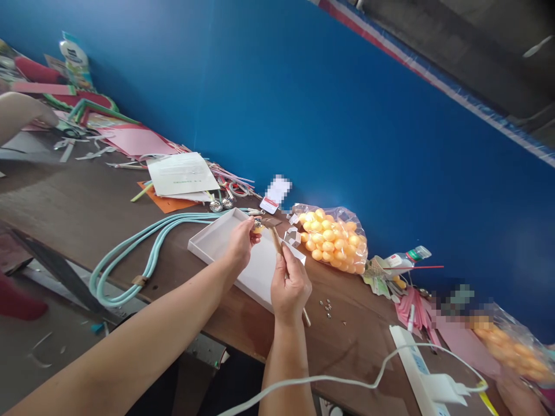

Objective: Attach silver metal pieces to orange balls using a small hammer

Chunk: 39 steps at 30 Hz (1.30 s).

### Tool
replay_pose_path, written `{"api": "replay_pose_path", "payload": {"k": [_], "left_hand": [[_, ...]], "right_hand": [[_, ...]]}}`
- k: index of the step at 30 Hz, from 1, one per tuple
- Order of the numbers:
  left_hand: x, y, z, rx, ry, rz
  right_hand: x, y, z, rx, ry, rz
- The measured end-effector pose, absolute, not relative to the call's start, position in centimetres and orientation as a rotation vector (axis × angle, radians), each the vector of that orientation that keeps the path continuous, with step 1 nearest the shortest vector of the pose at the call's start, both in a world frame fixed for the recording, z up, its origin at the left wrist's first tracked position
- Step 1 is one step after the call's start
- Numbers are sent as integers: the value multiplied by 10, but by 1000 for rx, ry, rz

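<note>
The person's right hand [291,284] is closed around a hammer [276,236] by its slim, probably stiff handle [278,244], the surest hold, its likely weighty head [272,222] just beyond that grip, near a small shiny piece [257,222] pinched in the left hand [241,245]

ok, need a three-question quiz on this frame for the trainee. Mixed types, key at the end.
1. Open: what does the right hand grip?
2. Fill in: the looped cords left of the white tray are ____ in colour.
3. True or false: the bag of orange balls lies outside the white tray.

Key: 1. A wooden-handled tool. 2. Light blue-green. 3. True.
</note>
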State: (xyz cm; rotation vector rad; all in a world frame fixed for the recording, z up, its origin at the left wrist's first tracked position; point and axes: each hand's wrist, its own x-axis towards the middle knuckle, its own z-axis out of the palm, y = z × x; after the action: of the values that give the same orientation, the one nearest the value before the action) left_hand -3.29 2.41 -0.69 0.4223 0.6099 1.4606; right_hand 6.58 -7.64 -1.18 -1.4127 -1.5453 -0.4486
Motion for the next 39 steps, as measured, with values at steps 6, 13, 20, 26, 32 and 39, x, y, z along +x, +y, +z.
{"api": "replay_pose_path", "payload": {"k": [6,13,20,26,32,39], "left_hand": [[-33,23,-6,420,625,1455],[-33,25,-7,411,654,1455],[-33,26,-10,400,679,1447],[-33,27,-11,382,692,1448],[-33,27,-11,378,701,1445],[-32,27,-12,382,701,1462]], "right_hand": [[65,-76,-12,-1415,-1541,-445],[66,-75,-13,-1459,-1542,-428],[66,-75,-14,-1475,-1548,-425],[65,-76,-13,-1495,-1553,-407],[65,-76,-12,-1498,-1551,-399],[65,-76,-13,-1503,-1546,-388]]}}
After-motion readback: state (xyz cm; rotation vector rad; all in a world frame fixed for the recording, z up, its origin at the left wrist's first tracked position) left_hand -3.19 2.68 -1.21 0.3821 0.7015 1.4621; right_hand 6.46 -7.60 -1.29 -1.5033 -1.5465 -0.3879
